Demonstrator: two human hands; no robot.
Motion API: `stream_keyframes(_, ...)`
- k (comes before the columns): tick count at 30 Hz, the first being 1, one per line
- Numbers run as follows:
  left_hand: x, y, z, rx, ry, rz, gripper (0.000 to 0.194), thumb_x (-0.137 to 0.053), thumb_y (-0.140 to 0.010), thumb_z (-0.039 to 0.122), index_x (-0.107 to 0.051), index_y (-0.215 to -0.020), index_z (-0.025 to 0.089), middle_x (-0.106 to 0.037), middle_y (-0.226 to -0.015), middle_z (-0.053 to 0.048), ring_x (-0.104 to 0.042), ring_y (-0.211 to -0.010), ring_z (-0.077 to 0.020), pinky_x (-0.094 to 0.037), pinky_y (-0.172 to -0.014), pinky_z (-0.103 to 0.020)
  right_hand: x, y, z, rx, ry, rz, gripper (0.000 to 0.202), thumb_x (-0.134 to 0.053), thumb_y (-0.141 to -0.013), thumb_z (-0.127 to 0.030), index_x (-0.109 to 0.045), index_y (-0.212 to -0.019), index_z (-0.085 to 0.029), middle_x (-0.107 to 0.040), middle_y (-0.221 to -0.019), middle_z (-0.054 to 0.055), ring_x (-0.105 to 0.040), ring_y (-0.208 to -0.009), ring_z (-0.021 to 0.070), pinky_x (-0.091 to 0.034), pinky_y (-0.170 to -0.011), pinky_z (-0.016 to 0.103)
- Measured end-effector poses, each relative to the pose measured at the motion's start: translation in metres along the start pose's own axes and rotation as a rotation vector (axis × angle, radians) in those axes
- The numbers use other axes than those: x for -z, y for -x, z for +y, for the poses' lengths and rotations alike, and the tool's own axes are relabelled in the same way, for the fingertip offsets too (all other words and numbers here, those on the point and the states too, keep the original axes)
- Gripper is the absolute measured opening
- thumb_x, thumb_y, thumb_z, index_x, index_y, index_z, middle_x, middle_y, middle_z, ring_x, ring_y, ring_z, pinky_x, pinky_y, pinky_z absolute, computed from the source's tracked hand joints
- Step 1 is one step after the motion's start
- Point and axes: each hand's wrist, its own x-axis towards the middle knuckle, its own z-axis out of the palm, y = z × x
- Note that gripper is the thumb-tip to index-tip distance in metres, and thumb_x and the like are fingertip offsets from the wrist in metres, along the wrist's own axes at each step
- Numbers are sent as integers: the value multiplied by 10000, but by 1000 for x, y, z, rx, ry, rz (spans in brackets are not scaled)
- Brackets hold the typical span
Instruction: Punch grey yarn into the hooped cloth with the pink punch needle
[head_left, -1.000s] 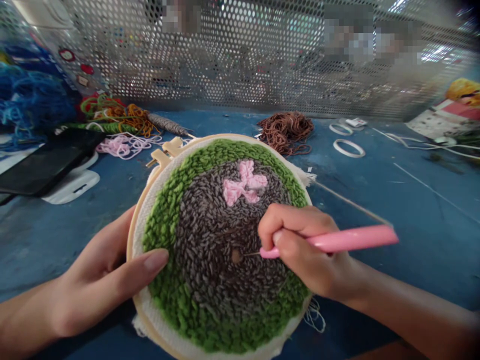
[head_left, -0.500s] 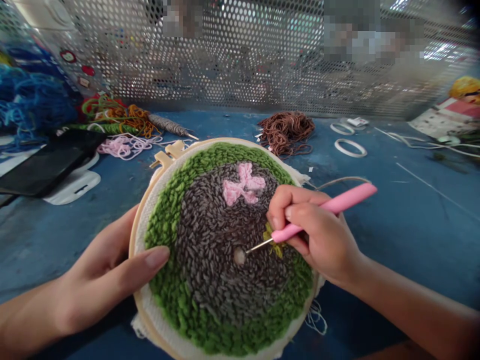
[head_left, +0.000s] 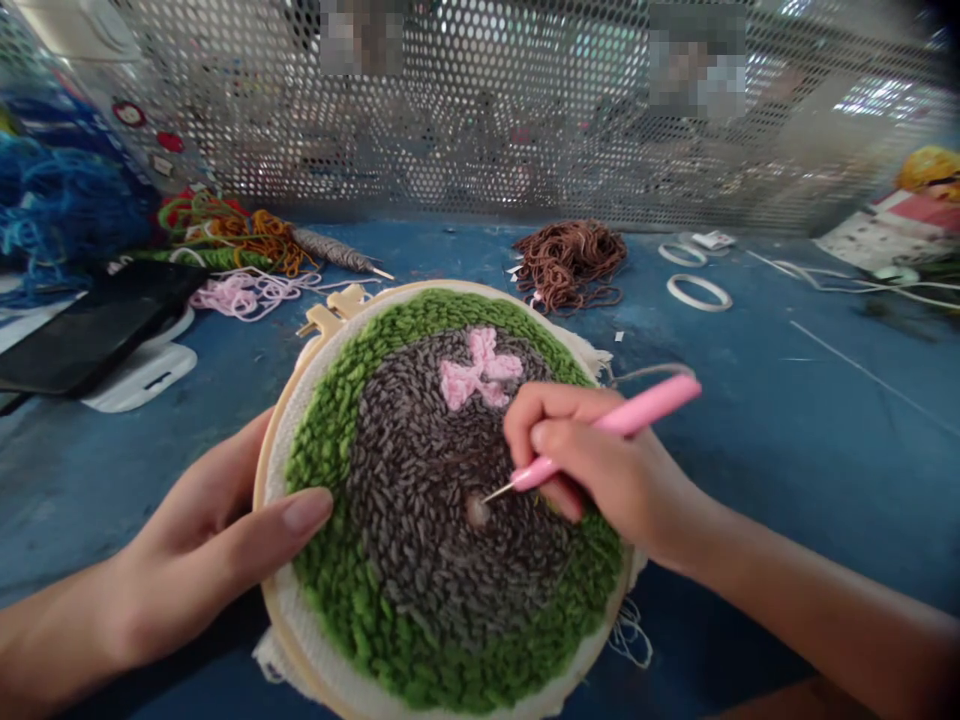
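A round embroidery hoop (head_left: 271,470) leans toward me, its cloth covered by a green yarn ring (head_left: 322,440) around a dark grey-brown middle (head_left: 420,520). A pink stitched flower (head_left: 481,370) sits in the upper part, and a small bare patch (head_left: 477,510) shows near the centre. My left hand (head_left: 225,520) grips the hoop's left edge, thumb on the green stitches and fingers hidden behind. In my right hand (head_left: 592,450) is a pink punch needle (head_left: 645,405), pinched like a pen. Its metal tip is at the bare patch; how deep it goes I cannot tell.
Brown yarn (head_left: 570,262) lies behind the hoop, with white rings (head_left: 699,292) to its right. At left are a black phone-like slab (head_left: 97,325), pink yarn (head_left: 240,292), a grey yarn bobbin (head_left: 334,248) and blue yarn (head_left: 60,210). A perforated metal screen (head_left: 480,120) stands at the back.
My right hand and the punch needle have moved left and slightly down, the needle now steeper at the bare patch and the hand covering most of the yellow stitches. My left hand keeps its grip.
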Motion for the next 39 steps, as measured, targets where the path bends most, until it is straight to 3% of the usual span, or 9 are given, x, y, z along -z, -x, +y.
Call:
stream_keyframes(3, -2, 1, 2, 17, -8, 29, 705, -809, -665, 305, -591, -1335, 319, -784, -1113, 6, -607, -1243, -402, -655, -699, -297, 5, -3, 4, -7, -177, 102, 211, -427, -824, -151, -546, -655, -193, -413, -379, -86, -297, -336, 62, -252, -376, 185)
stream_keyframes(6, -2, 1, 2, 18, -7, 24, 685, -809, -668, 308, -597, -1319, 331, -781, -1125, 15, -599, -1256, -394, -653, -705, -291, 5, -1, 3, 2, -131, 98, 206, -427, -819, -130, -550, -665, -192, -416, -400, -85, -324, -356, 64, -268, -384, 181)
stream_keyframes(15, -1, -1, 3, 27, 7, -6, 752, -786, -687, 314, -550, -1399, 351, -799, -1061, 16, -616, -1238, -389, -650, -702, -305, -11, 3, 2, 364, 504, -135, 130, -515, -868, -119, -624, -844, -186, -617, -723, -15, -520, -625, 100, -443, -665, 245)
stream_keyframes(20, -2, -2, 3, 36, 19, -17, 757, -787, -690, 318, -527, -1400, 349, -789, -1133, 7, -637, -1213, -399, -657, -688, -322, -2, -4, 4, -4, -22, 27, 204, -451, -847, -151, -571, -687, -193, -480, -468, -63, -388, -404, 75, -292, -402, 188)
stream_keyframes(24, -5, -2, 2, 40, 43, -10, 740, -801, -683, 312, -534, -1372, 356, -783, -1159, 15, -639, -1214, -393, -658, -685, -313, 4, -6, 6, -14, -228, 135, 225, -421, -808, -136, -546, -629, -194, -390, -378, -84, -288, -344, 63, -254, -374, 178)
stream_keyframes(28, -8, -1, 5, 50, 41, 2, 765, -812, -671, 307, -527, -1381, 338, -780, -1166, 17, -629, -1232, -392, -659, -708, -312, -4, 1, 2, 29, 9, 64, 195, -450, -820, -119, -565, -680, -193, -479, -468, -64, -400, -405, 72, -309, -412, 188)
stream_keyframes(33, -5, -1, 4, 46, 33, -26, 744, -789, -697, 282, -527, -1391, 338, -791, -1142, 13, -610, -1258, -396, -654, -785, -356, -17, 7, -2, 341, 476, -82, 132, -514, -826, -125, -621, -785, -190, -634, -674, -7, -526, -578, 110, -435, -606, 254)
stream_keyframes(37, -3, -1, 2, 27, 33, -19, 726, -796, -695, 300, -547, -1376, 336, -789, -1154, 5, -627, -1234, -401, -658, -762, -350, -10, 3, 3, 53, 73, 35, 198, -457, -862, -153, -582, -716, -195, -504, -504, -52, -419, -427, 88, -324, -423, 208)
stream_keyframes(39, -5, -1, 3, 52, 53, -11, 770, -807, -673, 278, -534, -1390, 338, -787, -1160, 8, -639, -1216, -397, -661, -725, -332, -4, 2, 6, 5, -125, 124, 233, -428, -852, -148, -561, -667, -201, -407, -415, -74, -326, -368, 83, -275, -386, 206)
